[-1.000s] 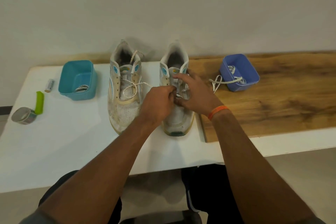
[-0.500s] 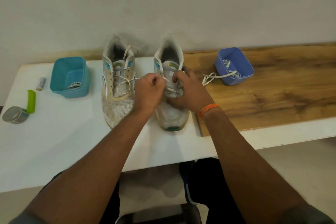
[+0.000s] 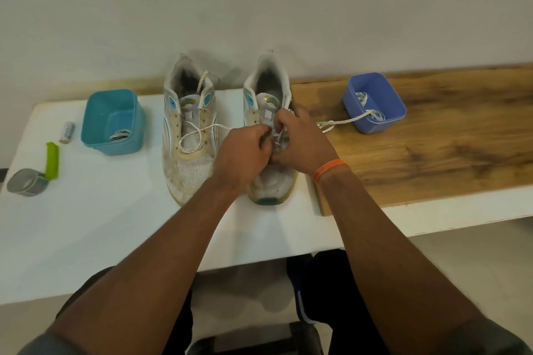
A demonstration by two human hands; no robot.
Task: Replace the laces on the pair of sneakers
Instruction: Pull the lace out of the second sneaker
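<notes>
Tabletop [image 3: 101, 225] in white spans the view from the left, and a wooden board [image 3: 432, 153] lies on its right part, reaching back to the wall. Two worn white sneakers stand side by side near the middle, toes toward the person. The left sneaker [image 3: 189, 135] has a white lace [image 3: 199, 135] lying loose in a loop over its tongue, with one end sticking up by the collar. The right sneaker [image 3: 269, 184] sits just beside the board's edge, and both hands meet over its lacing. The left hand [image 3: 240, 157] has its fingers curled and pinches something thin at the eyelets; the right hand [image 3: 300, 143], with an orange band [image 3: 328, 168] at the wrist, curls its fingers around a lace strand [image 3: 277, 138] there. A teal bin [image 3: 95, 135] stands left of the sneakers with a small coil inside. A blue bin [image 3: 375, 124] stands on the board, and a spare white lace [image 3: 343, 121] trails out of it toward the right hand. At far left lie a tape roll [image 3: 26, 186], a green clip [image 3: 52, 160] touching it, and a small battery [image 3: 67, 131].
</notes>
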